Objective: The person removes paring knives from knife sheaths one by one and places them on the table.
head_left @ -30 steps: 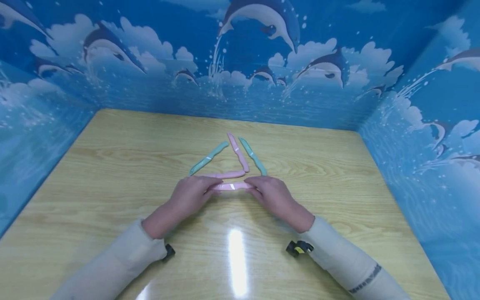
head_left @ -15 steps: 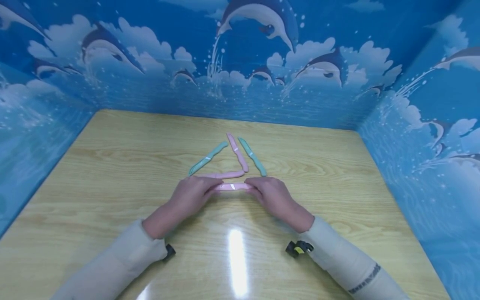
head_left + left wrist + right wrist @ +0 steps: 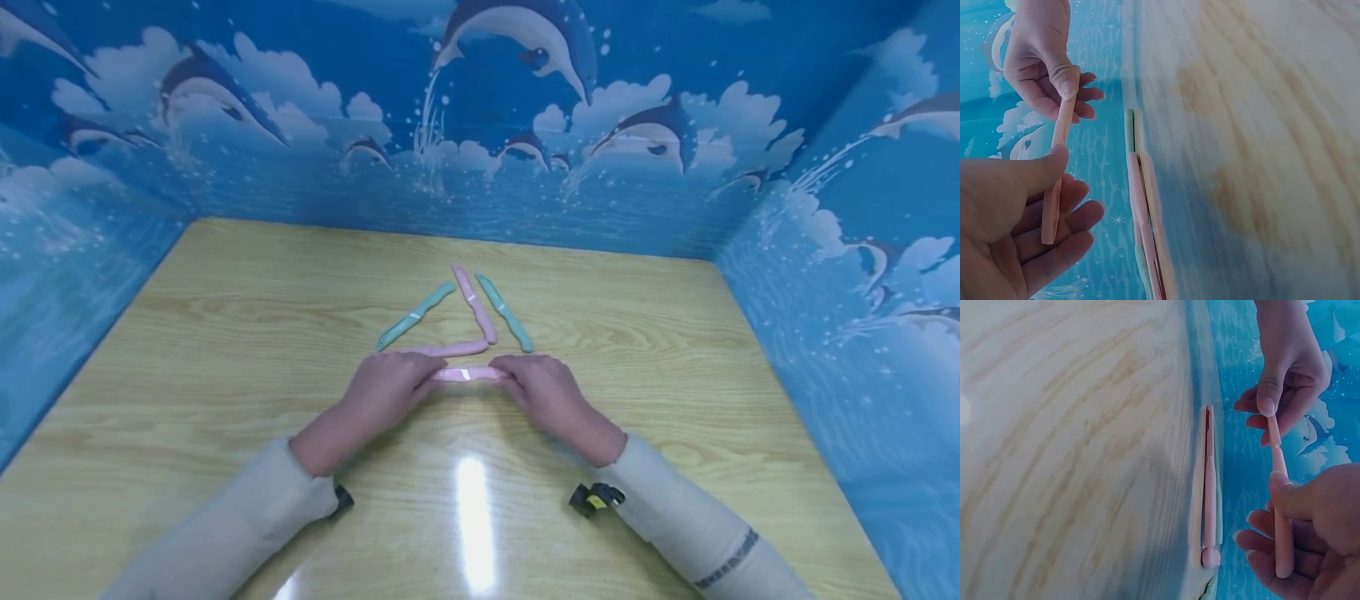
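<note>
A slim pink plastic knife [image 3: 465,374] is held level just above the wooden table [image 3: 225,333], one end in each hand. My left hand [image 3: 423,379] pinches its left end between thumb and fingers, and my right hand [image 3: 504,375] pinches the right end. In the left wrist view, the left hand [image 3: 1054,187] holds the pink knife [image 3: 1057,156] with the thumb on top. In the right wrist view, the right hand [image 3: 1269,512] grips the same knife [image 3: 1279,462] while the left hand [image 3: 1260,409] holds its far end.
Just beyond the hands lies a second pink knife [image 3: 453,348]. Behind it, a teal knife [image 3: 416,316], a third pink knife [image 3: 476,305] and another teal knife [image 3: 504,313] fan out. Blue dolphin-print walls [image 3: 480,125] enclose the table on three sides.
</note>
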Demonstrator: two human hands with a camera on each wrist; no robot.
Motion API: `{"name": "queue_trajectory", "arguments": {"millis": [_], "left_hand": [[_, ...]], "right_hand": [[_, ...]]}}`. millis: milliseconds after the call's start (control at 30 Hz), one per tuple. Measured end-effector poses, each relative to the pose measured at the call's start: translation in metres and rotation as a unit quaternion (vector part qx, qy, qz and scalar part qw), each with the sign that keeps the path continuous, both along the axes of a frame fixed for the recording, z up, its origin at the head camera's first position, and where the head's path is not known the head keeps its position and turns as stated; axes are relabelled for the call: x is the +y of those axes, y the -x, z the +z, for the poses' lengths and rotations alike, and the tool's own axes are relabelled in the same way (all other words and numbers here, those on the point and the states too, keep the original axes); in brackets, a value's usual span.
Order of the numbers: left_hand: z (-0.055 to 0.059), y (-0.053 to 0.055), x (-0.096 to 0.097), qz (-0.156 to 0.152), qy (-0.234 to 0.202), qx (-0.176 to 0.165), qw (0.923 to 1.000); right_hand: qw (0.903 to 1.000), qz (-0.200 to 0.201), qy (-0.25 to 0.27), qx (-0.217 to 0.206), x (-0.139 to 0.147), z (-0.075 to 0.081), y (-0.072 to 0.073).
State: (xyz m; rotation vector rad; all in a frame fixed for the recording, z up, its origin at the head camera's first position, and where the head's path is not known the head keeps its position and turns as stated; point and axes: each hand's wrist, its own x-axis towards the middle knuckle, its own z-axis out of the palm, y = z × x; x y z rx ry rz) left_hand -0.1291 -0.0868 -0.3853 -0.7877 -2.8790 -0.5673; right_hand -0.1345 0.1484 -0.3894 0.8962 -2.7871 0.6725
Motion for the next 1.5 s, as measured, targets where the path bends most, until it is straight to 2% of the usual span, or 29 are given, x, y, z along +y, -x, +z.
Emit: {"name": "queue_trajectory", "arguments": {"millis": [200,433,633,967,1200,1500], "left_hand": [[-0.0015,-0.0005,-0.0010,0.008,-0.010,-0.001,0.9999],[-0.0051,-0.0009,-0.0016,-0.015,-0.024,0.018,0.9994],[-0.0057,-0.0015,-0.0023,-0.013,-0.022,0.006,0.9997],[-0.0088,-0.0012,-0.0025,-0.029,-0.010,0.030,0.9991],[-0.0095,-0.0026,-0.0027,-0.013,-0.007,0.015,0.9998],[-0.0080,-0.0030,-0.0022,0.003,-0.025,0.024,0.9994]], "right_hand": [[1.0000,0.000,0.003,0.002,-0.0010,-0.0004,-0.0002],[0.9998,0.011,0.013,0.006,0.0018,-0.0004,0.0005],[1.0000,0.005,0.001,-0.003,0.0024,-0.0025,0.0004],[1.0000,0.005,0.005,-0.004,0.0035,-0.0040,0.0006],[0.9999,-0.002,0.007,-0.009,0.0029,-0.0040,-0.0005],[0.9998,-0.001,0.022,0.000,0.0018,-0.0048,0.0000]]}}
